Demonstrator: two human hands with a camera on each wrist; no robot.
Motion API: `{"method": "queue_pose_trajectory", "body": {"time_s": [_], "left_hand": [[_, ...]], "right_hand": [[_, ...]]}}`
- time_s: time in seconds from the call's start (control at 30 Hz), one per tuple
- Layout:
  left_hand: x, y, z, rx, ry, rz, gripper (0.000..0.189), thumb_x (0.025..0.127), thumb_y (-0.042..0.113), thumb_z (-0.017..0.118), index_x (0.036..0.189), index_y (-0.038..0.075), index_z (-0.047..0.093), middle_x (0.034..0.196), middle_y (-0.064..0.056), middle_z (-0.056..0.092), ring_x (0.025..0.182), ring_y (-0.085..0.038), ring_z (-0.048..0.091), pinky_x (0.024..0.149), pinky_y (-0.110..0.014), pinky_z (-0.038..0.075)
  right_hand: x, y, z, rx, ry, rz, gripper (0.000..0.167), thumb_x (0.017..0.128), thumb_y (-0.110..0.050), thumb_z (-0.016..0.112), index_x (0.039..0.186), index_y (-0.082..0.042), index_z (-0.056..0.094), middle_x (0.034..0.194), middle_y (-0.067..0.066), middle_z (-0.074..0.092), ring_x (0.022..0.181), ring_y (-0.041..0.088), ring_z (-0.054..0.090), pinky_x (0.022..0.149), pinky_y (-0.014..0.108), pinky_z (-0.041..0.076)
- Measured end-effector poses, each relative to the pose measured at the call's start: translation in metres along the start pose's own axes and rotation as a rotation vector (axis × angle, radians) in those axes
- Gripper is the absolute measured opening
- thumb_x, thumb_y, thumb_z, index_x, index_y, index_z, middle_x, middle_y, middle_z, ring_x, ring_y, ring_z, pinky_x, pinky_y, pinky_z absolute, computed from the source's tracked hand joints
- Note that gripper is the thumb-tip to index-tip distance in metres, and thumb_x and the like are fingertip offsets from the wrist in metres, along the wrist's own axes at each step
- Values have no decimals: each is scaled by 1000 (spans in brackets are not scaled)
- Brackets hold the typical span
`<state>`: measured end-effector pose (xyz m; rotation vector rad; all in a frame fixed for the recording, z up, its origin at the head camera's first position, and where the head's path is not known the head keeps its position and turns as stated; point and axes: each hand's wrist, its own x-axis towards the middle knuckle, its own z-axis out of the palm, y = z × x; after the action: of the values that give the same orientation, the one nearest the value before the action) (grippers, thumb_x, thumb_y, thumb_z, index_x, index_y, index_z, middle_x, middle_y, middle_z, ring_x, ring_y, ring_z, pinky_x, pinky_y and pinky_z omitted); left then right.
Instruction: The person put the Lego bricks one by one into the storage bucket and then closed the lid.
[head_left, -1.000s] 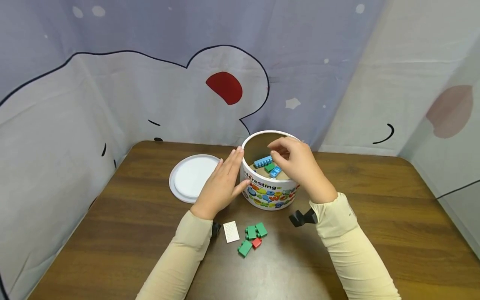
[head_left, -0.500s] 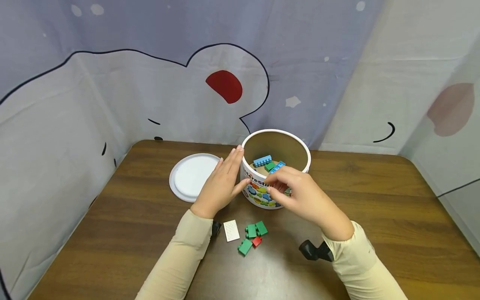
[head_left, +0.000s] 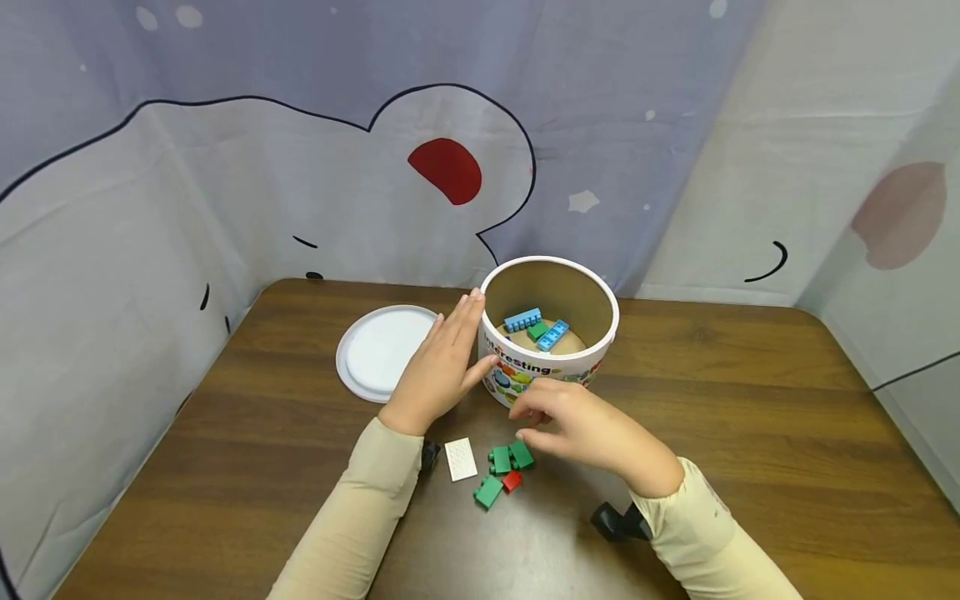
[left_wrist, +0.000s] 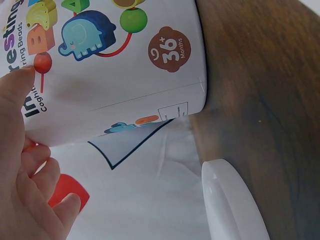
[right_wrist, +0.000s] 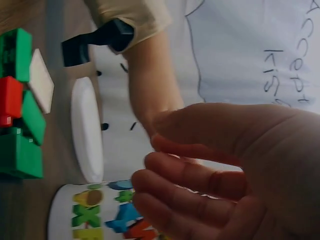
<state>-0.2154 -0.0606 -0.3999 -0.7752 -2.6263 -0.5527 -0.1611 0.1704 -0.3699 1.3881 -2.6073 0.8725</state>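
My left hand point(head_left: 438, 367), fingers straight, lies against the left side of a round white bucket point(head_left: 573, 364) printed with colourful shapes. In the left wrist view its thumb and fingertips rest on the bucket wall point(left_wrist: 115, 85). My right hand point(head_left: 588, 427) hovers in front of the bucket, fingers loosely bent and holding nothing. Just left of and below it on the table are several green toy bricks point(head_left: 488, 492), a small red brick point(head_left: 512, 482) and a white studded plate point(head_left: 461, 459). Inside the bucket lie blue bricks point(head_left: 553, 335) and a green brick point(head_left: 537, 331).
A white round lid point(head_left: 367, 354) lies on the wooden table point(head_left: 712, 400), left of the bucket and partly behind my left hand. A printed cloth point(head_left: 337, 192) hangs along the table's back and sides. Each wrist wears a black mount point(head_left: 618, 521).
My right hand has moved from over the bucket's opening down towards the loose bricks, uncovering the bucket's inside. The left hand has stayed against the bucket.
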Motion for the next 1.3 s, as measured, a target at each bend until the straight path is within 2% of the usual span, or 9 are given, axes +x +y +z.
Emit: {"method": "queue_pose_trajectory", "body": {"time_s": [0.13,0.43,0.53,0.57,0.67,0.93,1.3], "left_hand": [[0,0,0,3,1,4,82,102,37,62,162,5,17,168,-10,19,154,-23,20,121,-52,23],[1,0,1,6,4,10,83,102,38,62,162,5,17,168,-10,19,154,-24,20,121,-52,23],[1,0,0,9,13,18,83,101,38,63,162,4,18,168,-11,20,154,-25,21,120,-53,24],[1,0,0,9,13,18,83,101,38,63,162,4,18,168,-11,20,154,-25,21,120,-53,24],[1,0,0,10,5,9,82,102,38,62,162,5,17,168,-10,19,154,-23,19,121,-51,23],[0,0,1,9,-3,0,82,102,39,62,162,5,17,168,-9,19,155,-22,18,122,-51,21],[-1,-1,1,17,-6,-4,83,102,40,62,163,6,17,169,-9,18,155,-21,17,122,-50,20]], "right_hand": [[0,6,6,0,-104,42,18,85,-6,80,101,-4,73,97,3,66,86,16,64,79,27,55],[2,14,16,7,-266,109,16,83,-5,79,98,-4,73,89,3,62,78,14,58,71,23,50],[1,17,20,1,-278,90,16,81,-4,80,95,-4,73,88,3,62,76,14,58,69,23,50],[-1,27,28,-9,-272,59,15,83,-7,80,96,-5,73,88,2,62,77,13,57,70,23,50],[-1,28,30,-13,-264,46,17,80,-6,82,95,-5,72,87,2,61,76,14,57,68,24,50],[0,20,28,-51,-324,141,20,78,-4,84,93,-5,71,87,1,62,76,8,54,69,22,49],[0,16,26,-111,-333,145,17,79,-9,84,88,-6,70,84,0,61,73,6,52,67,22,49]]}}
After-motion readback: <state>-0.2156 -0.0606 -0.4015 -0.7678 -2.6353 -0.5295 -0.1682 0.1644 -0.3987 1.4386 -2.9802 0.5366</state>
